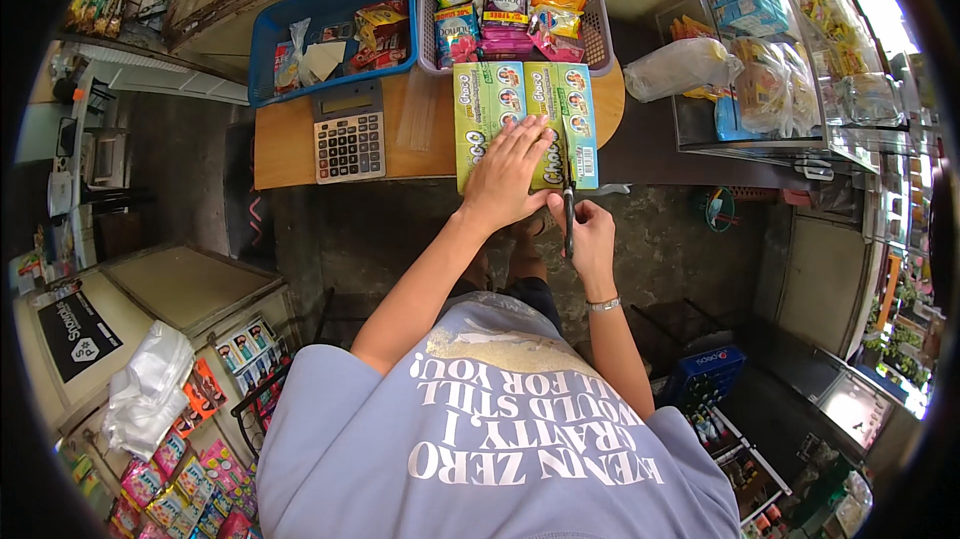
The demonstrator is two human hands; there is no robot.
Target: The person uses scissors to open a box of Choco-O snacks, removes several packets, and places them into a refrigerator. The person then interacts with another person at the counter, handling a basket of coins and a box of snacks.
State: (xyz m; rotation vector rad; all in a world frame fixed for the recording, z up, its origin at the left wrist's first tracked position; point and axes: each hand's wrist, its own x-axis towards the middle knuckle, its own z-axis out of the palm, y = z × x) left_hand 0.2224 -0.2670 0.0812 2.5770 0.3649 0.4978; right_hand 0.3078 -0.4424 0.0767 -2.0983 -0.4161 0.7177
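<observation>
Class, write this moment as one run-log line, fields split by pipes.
left hand: flat on green packaging | right hand: holding black-handled tool | calculator: left of packaging

packs [474, 107]: lime-green + light-blue | scissors [569, 227]: black handle | tray [262, 51]: blue | basket [601, 29]: lilac-grey lattice | table [283, 149]: tan | calculator [349, 142]: grey, dark keys | shirt [325, 439]: grey-blue, white lettering

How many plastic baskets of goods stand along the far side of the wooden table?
2: a blue basket on the left, beyond the calculator, and a purple-grey basket on the right, beyond the green packaging under the left hand.
</observation>
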